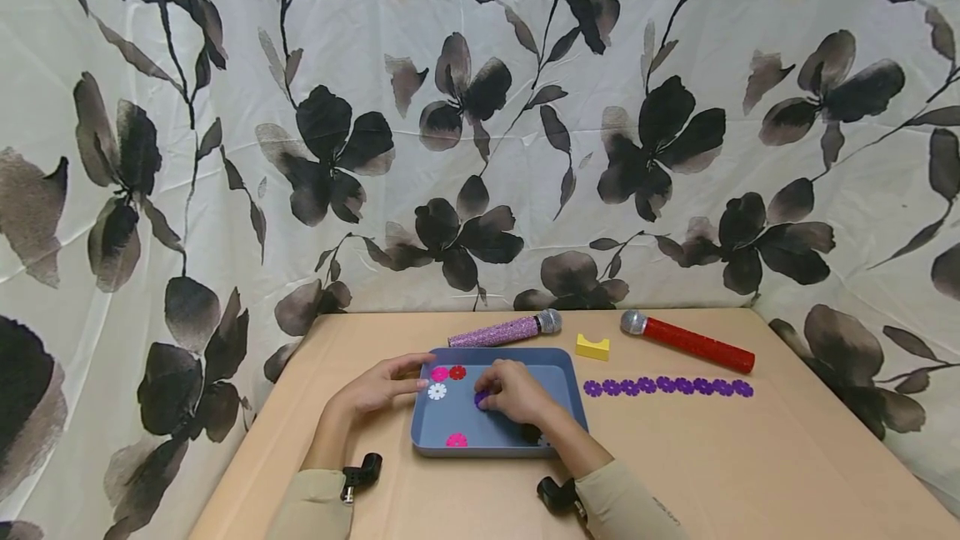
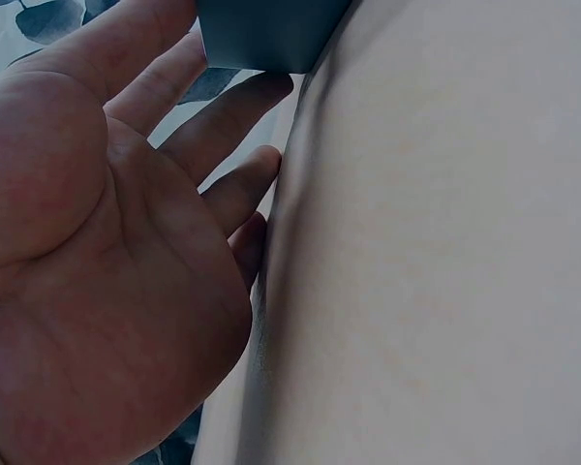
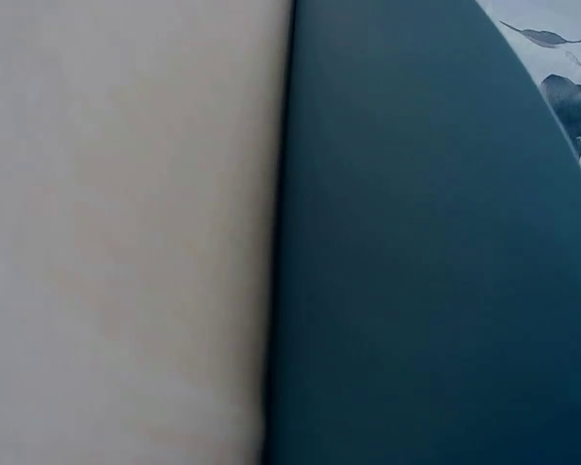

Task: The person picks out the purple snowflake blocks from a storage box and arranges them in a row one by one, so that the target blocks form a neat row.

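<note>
A blue-grey tray [image 1: 487,452] lies on the table. My left hand [image 1: 373,387] is at its left side, fingers fairly straight and touching the rim. In the left wrist view the left palm [image 2: 107,252] shows beside the tray's outer wall [image 2: 266,39]. Over the tray my right hand [image 1: 517,394] pinches a purple flower-shaped piece [image 1: 481,399], partly covered by the fingers. The tray holds a pink flower piece [image 1: 440,373], a red one [image 1: 457,372], a white one [image 1: 437,391] and another pink one [image 1: 457,440]. Only the tray's wall [image 3: 416,242] and table show in the right wrist view.
A row of several purple flower pieces [image 1: 667,385] runs along the table right of the tray. Behind the tray lie a glittery pink-purple microphone [image 1: 495,333], a yellow notched block [image 1: 592,347] and a red microphone [image 1: 697,345]. A flowered cloth [image 1: 555,190] hangs behind the table.
</note>
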